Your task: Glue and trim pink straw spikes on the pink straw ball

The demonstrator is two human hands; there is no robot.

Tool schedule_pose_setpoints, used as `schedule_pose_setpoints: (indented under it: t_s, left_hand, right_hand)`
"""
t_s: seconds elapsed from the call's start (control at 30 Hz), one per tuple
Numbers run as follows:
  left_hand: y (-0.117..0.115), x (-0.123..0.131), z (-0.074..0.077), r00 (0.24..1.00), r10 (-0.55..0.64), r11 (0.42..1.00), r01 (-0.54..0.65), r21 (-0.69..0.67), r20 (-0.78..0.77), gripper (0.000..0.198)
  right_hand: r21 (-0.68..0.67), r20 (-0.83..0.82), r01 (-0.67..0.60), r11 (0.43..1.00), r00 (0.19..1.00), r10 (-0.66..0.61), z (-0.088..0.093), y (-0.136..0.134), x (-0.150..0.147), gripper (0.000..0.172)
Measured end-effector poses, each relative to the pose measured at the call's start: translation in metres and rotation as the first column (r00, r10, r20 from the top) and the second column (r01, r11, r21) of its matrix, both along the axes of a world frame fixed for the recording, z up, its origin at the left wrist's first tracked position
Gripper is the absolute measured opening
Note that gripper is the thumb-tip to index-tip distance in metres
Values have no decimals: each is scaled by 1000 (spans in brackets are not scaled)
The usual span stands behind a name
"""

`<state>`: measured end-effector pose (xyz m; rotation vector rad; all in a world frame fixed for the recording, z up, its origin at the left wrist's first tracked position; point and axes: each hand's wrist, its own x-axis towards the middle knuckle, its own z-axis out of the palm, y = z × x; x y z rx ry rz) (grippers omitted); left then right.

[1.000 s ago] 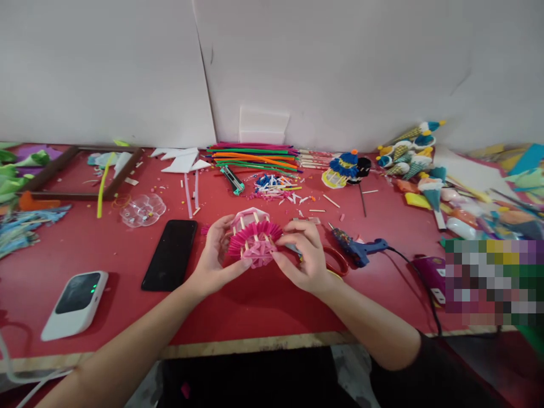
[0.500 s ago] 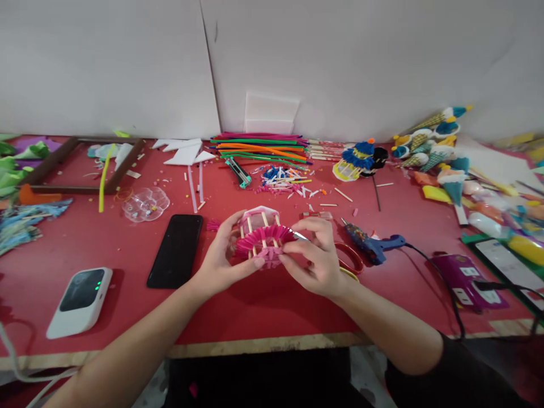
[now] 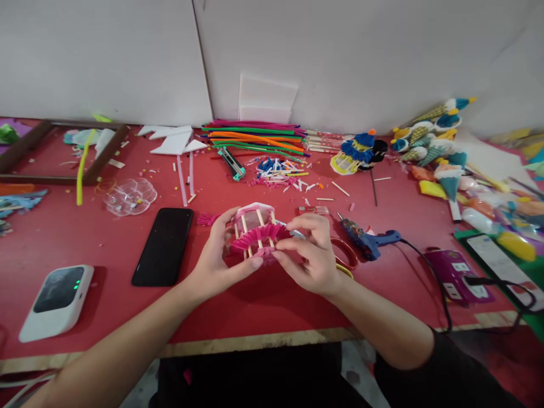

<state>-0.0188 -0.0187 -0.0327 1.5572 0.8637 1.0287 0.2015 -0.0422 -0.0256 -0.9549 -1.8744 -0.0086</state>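
Note:
Above the front part of the red table, a small pink craft carousel [image 3: 260, 233] with pale wooden sticks and a pleated magenta band lies tilted between my hands. My left hand [image 3: 219, 255] is closed around its left side, thumb along the lower edge. With thumb and fingertips my right hand [image 3: 312, 255] pinches the right end of the pleated band. Behind my right hand lie scissors [image 3: 346, 254] with red and yellow handles, partly hidden. A pink fringed piece [image 3: 207, 219] rests just left of the carousel.
A blue glue gun [image 3: 365, 238] lies to the right, its cord running to a purple power strip [image 3: 457, 275]. Left are a black phone [image 3: 164, 246] and a white device [image 3: 57, 303]. Pipe cleaners [image 3: 255, 137], a cutter [image 3: 232, 163] and a blue-yellow carousel [image 3: 355, 153] lie farther back.
The view has shifted slightly, so the table things sit a little farther left and higher. Both hands keep their hold on the pink carousel, with hardly any movement.

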Motion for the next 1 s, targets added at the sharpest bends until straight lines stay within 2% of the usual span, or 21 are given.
schedule_pose_setpoints:
  t_s: [0.2,0.37,0.77,0.9,1.0]
  left_hand:
    - [1,0,0,998,64,997,-63,44,-20,77]
    - [0,1,-1,995,104,994,-104,40,-4,77]
    - [0,0,0,993,109,991,-106,87,-38,82]
    - [0,1,0,994,101,994,-99,51,-39,80]
    - [1,3,2,993,95,995,-94,23,-72,75]
  right_hand:
    - [-21,-14,-47,999,999,47,1,-2,-1,16]
    - [-35,-30,-29,999,999,27,0,-1,-2,13]
    - [-5,25,8,1000,1000,-8,1,-3,-3,14]
    - [24,37,-3,1000,999,2,1,-3,-4,19]
    - [3,40,-15,1000,999,14,0,-3,-3,16]
